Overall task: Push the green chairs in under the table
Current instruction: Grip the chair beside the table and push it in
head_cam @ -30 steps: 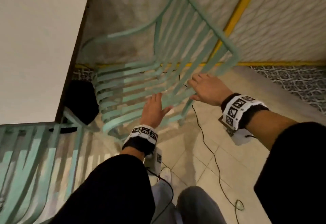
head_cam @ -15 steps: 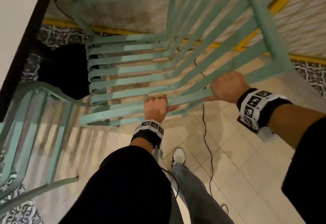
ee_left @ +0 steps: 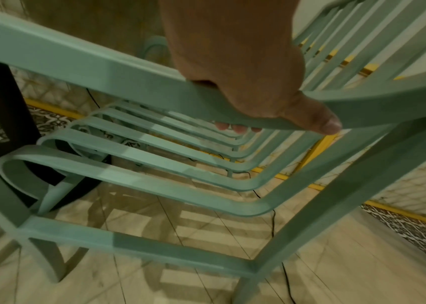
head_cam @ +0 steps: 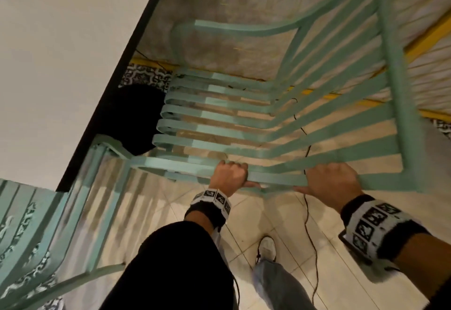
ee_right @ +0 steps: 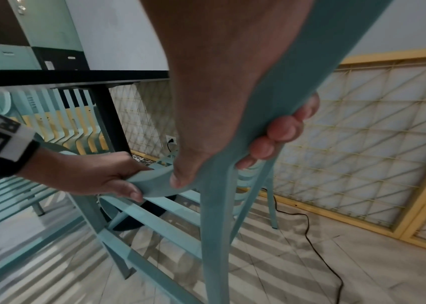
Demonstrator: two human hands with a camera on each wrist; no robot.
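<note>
A green slatted chair [head_cam: 219,124] stands side-on in front of me, its seat front close to the black edge of the white table [head_cam: 61,65]. Both my hands grip its near arm rail from above. My left hand [head_cam: 230,173] holds the rail nearer the seat, and its fingers [ee_left: 235,127] curl under the rail [ee_left: 103,67]. My right hand [head_cam: 332,178] holds it nearer the backrest, its fingers [ee_right: 279,133] wrapped round the bar. My left hand [ee_right: 97,176] also shows in the right wrist view. A second green chair [head_cam: 36,224] stands at the lower left by the table.
The table's black pedestal base [head_cam: 136,117] sits under the tabletop beside the seat front. A black cable [head_cam: 310,212] trails over the tiled floor under the chair. A yellow-framed lattice panel [head_cam: 244,17] closes the far side. My shoe [head_cam: 267,246] is below the rail.
My hands went from lying open against the chair to gripping its near rail. The chair now fills more of the view, and its seat front sits closer to the table edge.
</note>
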